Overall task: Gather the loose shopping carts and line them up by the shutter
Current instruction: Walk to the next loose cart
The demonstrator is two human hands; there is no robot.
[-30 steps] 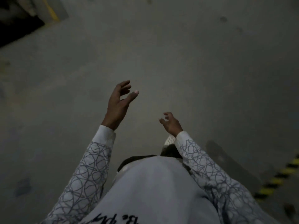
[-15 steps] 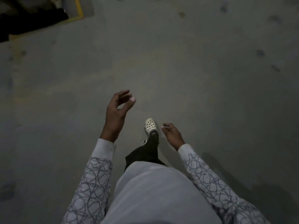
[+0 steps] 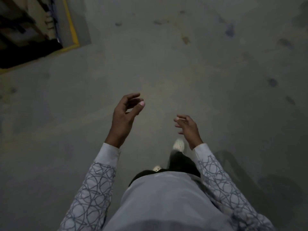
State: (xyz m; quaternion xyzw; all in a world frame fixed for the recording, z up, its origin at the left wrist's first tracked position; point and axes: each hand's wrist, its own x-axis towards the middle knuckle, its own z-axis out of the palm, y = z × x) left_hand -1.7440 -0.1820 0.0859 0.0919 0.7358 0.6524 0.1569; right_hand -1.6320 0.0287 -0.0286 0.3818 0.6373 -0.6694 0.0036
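Note:
No shopping cart and no shutter show in the head view. My left hand (image 3: 124,114) is raised in front of me over the grey concrete floor, fingers loosely curled, holding nothing. My right hand (image 3: 187,126) hangs lower and to the right, fingers loosely spread and bent, also holding nothing. Both arms wear white sleeves with a dark line pattern. My white shoe (image 3: 179,145) steps forward just below the right hand.
The grey concrete floor (image 3: 200,64) with dark stains stretches ahead and to the right. At the top left a yellow-painted line (image 3: 71,27) borders a dark recessed area (image 3: 20,39) with dim shapes inside.
The view has moved forward over the floor; the yellow-edged dark area at top left has come closer. Both hands stay free. The yellow-black striped strip at the lower right is gone from view.

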